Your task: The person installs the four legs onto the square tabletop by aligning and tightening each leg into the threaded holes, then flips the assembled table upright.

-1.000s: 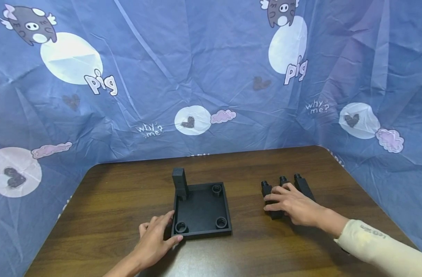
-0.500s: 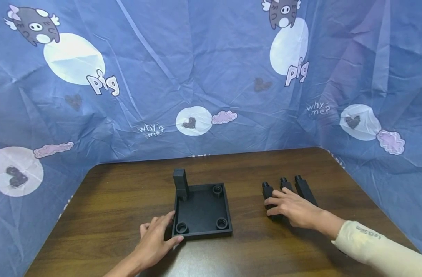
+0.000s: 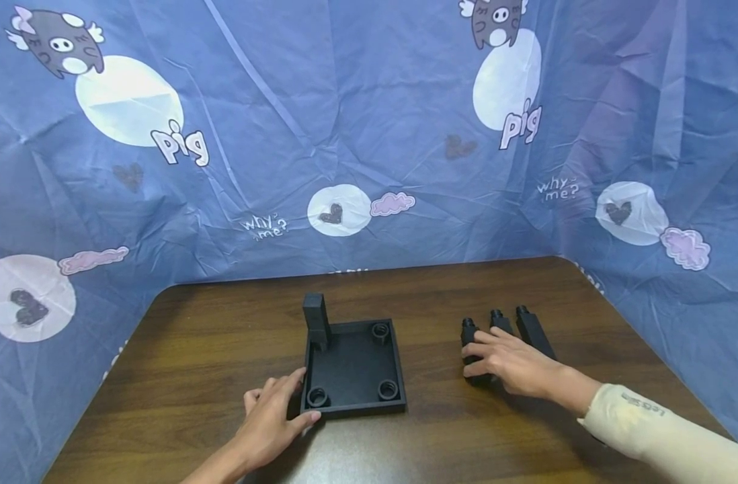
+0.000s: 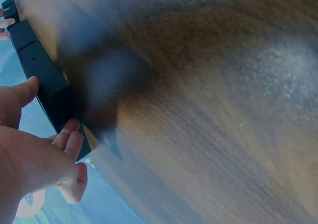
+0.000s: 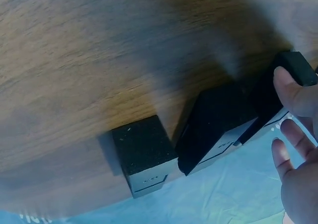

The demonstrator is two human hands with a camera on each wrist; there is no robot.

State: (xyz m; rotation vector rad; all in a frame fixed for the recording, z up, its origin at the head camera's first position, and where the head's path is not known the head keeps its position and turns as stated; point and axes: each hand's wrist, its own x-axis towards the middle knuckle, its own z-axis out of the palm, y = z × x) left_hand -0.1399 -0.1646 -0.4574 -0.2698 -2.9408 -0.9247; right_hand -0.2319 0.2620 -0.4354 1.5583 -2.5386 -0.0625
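A small black square tabletop [image 3: 351,366] lies upside down, its rim raised and one square leg [image 3: 316,319] standing in its far left corner. Threaded round sockets [image 3: 380,331] fill the other three corners. My left hand [image 3: 269,423] holds the near left corner, thumb at the front edge and fingers along the left side. To the right, my right hand [image 3: 511,359] grips the leftmost of three loose black table legs [image 3: 468,329], its screw end pointing away. In the right wrist view my thumb [image 5: 288,87] presses that leg's side.
Two more loose legs, a middle one [image 3: 499,323] partly behind my right hand and a right one [image 3: 535,333], lie side by side on the brown wooden table [image 3: 224,329]. A blue printed cloth [image 3: 369,134] hangs around the table's back and sides.
My right fingers have closed in around the leftmost leg, which has shifted slightly to the right and turned a little. The left hand and the tabletop stay where they were.
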